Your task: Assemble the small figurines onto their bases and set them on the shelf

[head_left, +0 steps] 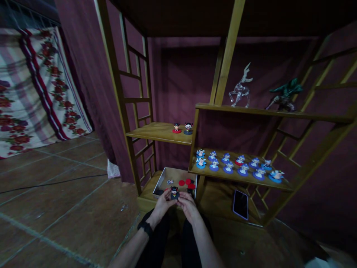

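Observation:
A small dark-haired figurine (pixel 174 191) with a black base is between my two hands, above the near side of an open cardboard box (pixel 162 178). My left hand (pixel 162 203) grips it from the left, fingers closed at its side. On the right, my right hand (pixel 187 203) pinches the edge of its base. Inside the box lie several red discs (pixel 182 182), a small black-and-white piece (pixel 170 182) and some dark parts. Two similar figurines stand on the shelf above: one on a red base (pixel 176 128), one on a dark base (pixel 188 128).
Two rows of blue-and-white figurines (pixel 228 167) stand on the right shelf (pixel 212 174). A phone (pixel 240 204) lies on the bottom board. Higher up are a clear deer statuette (pixel 241 88) and a green figure (pixel 286 95). Wooden posts (pixel 111 74) frame the left side.

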Tool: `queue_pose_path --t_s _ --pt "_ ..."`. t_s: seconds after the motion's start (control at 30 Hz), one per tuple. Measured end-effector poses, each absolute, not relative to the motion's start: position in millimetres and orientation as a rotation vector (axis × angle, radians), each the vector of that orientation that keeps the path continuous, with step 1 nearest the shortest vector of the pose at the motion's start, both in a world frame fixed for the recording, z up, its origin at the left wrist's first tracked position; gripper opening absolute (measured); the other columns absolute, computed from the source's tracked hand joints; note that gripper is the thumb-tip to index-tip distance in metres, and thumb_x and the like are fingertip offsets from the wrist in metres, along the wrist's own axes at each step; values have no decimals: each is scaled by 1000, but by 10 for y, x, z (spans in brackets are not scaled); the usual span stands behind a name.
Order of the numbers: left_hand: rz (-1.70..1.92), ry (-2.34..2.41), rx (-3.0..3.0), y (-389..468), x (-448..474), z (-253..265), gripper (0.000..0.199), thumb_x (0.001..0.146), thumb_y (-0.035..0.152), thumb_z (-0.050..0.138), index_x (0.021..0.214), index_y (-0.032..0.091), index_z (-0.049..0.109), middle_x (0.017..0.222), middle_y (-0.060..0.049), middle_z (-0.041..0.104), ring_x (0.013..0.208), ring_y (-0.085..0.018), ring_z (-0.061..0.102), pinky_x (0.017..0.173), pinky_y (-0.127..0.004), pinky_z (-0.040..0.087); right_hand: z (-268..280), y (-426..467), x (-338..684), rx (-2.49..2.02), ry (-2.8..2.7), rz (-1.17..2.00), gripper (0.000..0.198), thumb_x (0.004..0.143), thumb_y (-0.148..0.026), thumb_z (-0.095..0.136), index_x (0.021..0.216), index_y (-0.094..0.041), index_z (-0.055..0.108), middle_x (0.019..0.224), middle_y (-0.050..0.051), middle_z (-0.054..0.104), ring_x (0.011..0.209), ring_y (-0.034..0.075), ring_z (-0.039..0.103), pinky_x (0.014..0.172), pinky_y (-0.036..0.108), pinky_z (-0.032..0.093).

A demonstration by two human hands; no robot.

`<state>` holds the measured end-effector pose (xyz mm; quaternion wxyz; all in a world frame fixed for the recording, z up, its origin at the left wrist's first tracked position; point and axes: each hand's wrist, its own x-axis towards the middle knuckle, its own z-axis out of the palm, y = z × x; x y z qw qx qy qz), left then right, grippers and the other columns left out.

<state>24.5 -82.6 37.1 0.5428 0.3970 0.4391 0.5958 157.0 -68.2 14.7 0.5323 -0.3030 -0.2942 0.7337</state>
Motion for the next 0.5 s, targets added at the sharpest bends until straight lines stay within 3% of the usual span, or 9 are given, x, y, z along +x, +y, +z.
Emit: queue_pose_path --t_s 0.27,0.5 --pt "1539 1163 919 -994 170 498 62 40 22 83 96 15 58 94 -9 68 92 -24 63 87 -36 46 259 -787 1634 -776 -731 1805 35 56 -31 76 87 -19 65 92 5 68 82 17 63 75 30 48" --pt "1721 1369 924 -1142 -129 1067 65 44 27 81 101 14 53 95 -11 67 91 -25 64 83 -37 49 234 -841 1682 -756 -704 1768 37 54 -30 77 88 -18 66 92 6 69 84 18 63 77 29 48"
